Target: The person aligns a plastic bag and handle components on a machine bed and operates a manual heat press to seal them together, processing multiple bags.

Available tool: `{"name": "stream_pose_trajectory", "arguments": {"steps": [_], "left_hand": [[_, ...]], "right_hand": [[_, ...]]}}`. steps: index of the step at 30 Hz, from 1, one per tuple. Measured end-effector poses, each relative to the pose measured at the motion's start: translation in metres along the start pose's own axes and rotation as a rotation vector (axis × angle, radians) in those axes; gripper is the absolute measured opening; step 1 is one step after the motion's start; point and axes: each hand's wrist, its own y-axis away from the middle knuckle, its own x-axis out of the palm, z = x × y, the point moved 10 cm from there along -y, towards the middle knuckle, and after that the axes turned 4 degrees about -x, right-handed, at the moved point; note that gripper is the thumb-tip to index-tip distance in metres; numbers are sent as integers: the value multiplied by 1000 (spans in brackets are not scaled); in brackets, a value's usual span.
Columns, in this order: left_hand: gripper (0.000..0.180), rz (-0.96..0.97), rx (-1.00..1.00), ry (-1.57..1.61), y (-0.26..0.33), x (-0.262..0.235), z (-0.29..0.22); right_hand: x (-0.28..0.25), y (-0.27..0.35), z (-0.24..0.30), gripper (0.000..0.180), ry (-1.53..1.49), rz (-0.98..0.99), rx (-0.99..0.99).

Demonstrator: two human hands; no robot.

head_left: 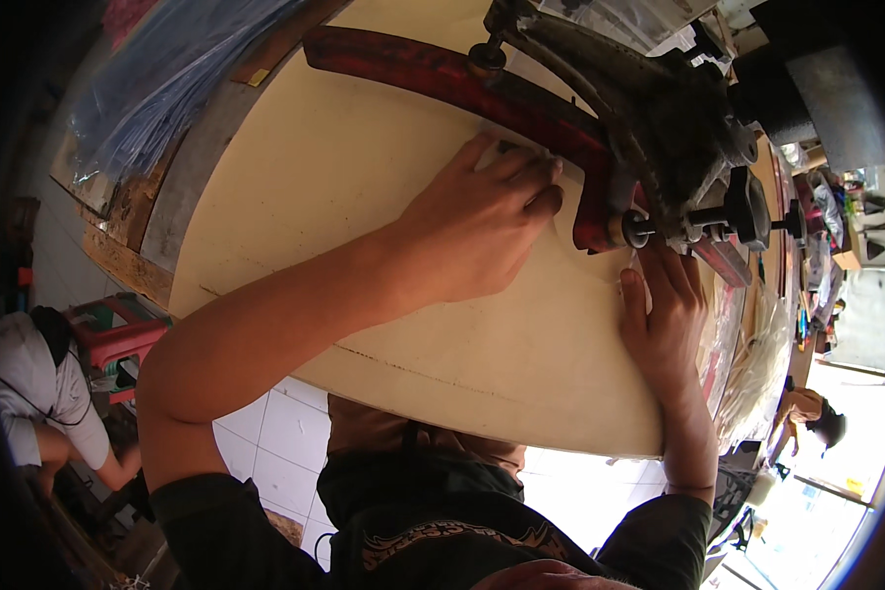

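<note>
In the head view, a cream board (383, 187) was spread over the worktable, just in front of a dark cast-iron machine (659, 128) with a red arm (462, 84). The left hand (477, 221) was pressed on the board beside the red arm, fingers curled, nothing gripped. The right hand (664, 320) was laid flat and open below the machine, at the board's edge.
</note>
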Motion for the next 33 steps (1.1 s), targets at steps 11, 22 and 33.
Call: {"name": "stream_pose_trajectory", "arguments": {"steps": [11, 22, 33], "left_hand": [[46, -3, 4, 11, 0, 1, 0], [42, -30, 22, 12, 1, 0, -2], [16, -93, 97, -50, 2, -16, -14]], "right_hand": [[1, 0, -1, 36, -11, 12, 5], [-3, -1, 2, 35, -16, 9, 25], [-5, 1, 3, 37, 7, -67, -35]]}}
